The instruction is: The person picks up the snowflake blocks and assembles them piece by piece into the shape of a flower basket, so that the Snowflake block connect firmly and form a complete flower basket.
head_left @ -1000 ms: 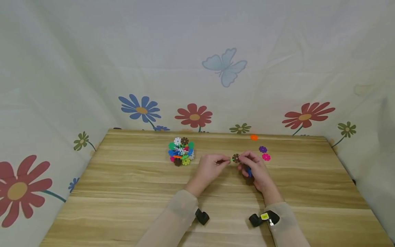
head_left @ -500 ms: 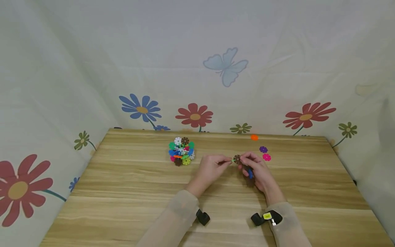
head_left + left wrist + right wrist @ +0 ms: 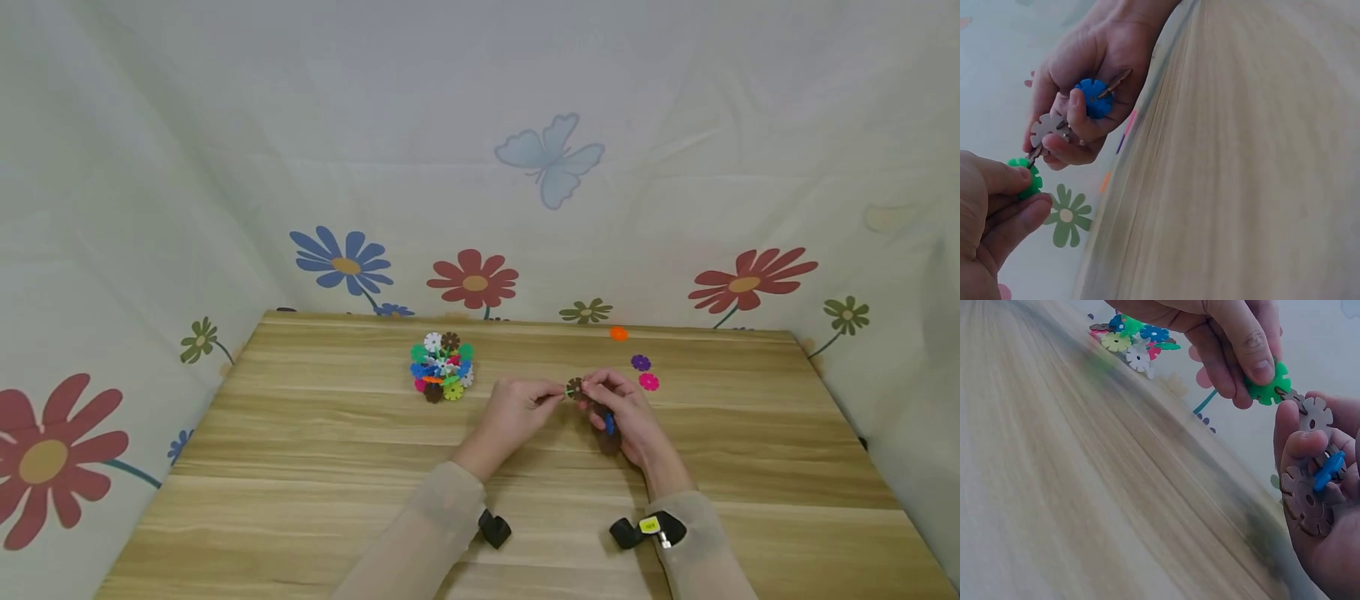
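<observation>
Head view: a finished multicoloured cluster [image 3: 441, 367] sits at ten o'clock from the hands; orange [image 3: 618, 333], purple [image 3: 640, 362] and pink [image 3: 648, 382] discs lie loose at one o'clock, so building looks partway done.

Left wrist view: the left hand [image 3: 991, 225] pinches a green disc [image 3: 1025, 177] edge-on toward the brown chain [image 3: 1054, 128], which runs from eight to two o'clock.

Right wrist view: the right hand [image 3: 1319, 512] grips brown discs [image 3: 1305, 500] and a blue disc [image 3: 1329, 470]; green's slot meets the top brown disc, seemingly not yet seated
</observation>
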A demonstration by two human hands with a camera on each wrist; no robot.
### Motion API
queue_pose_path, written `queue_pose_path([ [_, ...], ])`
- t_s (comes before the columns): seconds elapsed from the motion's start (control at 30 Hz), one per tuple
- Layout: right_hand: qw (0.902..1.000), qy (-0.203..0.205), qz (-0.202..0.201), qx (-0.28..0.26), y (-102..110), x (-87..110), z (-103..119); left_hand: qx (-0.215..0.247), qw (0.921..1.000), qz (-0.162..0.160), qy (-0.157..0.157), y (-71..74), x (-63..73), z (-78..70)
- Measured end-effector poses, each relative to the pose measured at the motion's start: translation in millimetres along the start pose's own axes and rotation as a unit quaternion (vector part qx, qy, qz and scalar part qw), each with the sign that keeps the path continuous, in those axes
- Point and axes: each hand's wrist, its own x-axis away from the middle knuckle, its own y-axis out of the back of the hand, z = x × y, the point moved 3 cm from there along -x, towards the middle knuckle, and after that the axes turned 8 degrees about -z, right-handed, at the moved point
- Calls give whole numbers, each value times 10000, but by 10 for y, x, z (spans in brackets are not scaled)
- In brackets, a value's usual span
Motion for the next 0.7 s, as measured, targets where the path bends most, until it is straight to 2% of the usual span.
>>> queue_pose_path([
  [0.2, 10000, -11, 55, -58, 15, 0, 9, 121, 9996, -13, 259, -32, -19, 38],
  [0.4, 9995, -60, 260, -194, 37, 8, 13, 367, 9956, 5, 867, -32, -22, 90],
  [0.53, 9977, -130, 579, -329, 59, 17, 29, 369, 9919, -194, 1202, -8, -23, 114],
  [0.7, 9950, -162, 942, -304, 99, 34, 55, 256, 9902, -613, 1225, 24, -31, 122],
])
